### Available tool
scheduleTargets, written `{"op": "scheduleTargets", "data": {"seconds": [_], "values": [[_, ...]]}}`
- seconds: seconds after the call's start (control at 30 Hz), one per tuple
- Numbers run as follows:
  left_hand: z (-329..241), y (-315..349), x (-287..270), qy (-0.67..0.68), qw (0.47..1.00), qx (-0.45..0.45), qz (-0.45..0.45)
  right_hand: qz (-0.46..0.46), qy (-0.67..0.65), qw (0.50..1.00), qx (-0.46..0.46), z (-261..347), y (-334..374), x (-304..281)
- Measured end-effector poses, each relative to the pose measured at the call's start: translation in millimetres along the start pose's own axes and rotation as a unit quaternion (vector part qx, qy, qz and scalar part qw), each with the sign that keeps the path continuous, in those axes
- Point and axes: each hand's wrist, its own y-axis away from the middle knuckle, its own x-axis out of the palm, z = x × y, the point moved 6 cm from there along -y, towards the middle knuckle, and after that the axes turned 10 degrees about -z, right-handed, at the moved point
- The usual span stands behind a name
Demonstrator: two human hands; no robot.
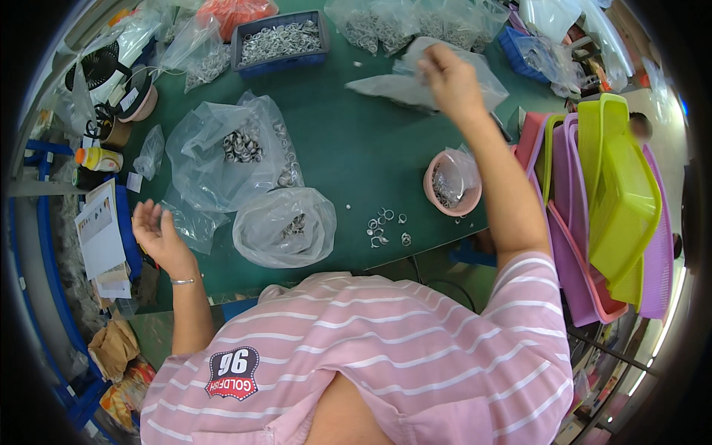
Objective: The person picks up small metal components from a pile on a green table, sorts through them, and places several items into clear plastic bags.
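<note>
My right hand (451, 80) reaches to the far side of the green table, its fingers curled together on a clear plastic bag (478, 74) that spreads out flat around it. At the table's left edge my left hand (158, 236) is raised palm up, fingers loosely bent and apart, holding nothing. Beside it lies an open clear bag (200, 167) with small silver metal rings (242, 147) inside. Closer to me, a rounded plastic bag (256, 241) holds more rings. Several loose rings (380, 239) lie near the front edge, below a pink bowl (429, 185) containing rings and a plastic bag.
A dark blue bin (282, 64) full of rings stands at the back, with filled bags (371, 26) to its right. Stacked purple and green plastic baskets (623, 200) crowd the right side. A fan (98, 73), a bottle (99, 159) and papers (104, 233) line the left.
</note>
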Motion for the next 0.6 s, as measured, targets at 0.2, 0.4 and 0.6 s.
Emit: {"op": "scheduleTargets", "data": {"seconds": [0.2,0.4,0.6], "values": [[-108.1,60.6,123.4,0.148,0.924,-0.051,0.35,0.126,-0.143,0.974,-0.123,110.5,99.3,52.3],[-64.5,115.7,200.4,-0.204,0.851,0.071,0.478,0.022,0.161,0.973,0.166,6.8,103.1,28.8],[16.4,131.8,215.4,-0.388,0.698,-0.005,0.602,0.078,-0.356,0.831,0.42,-28.0,176.0,67.4]]}}
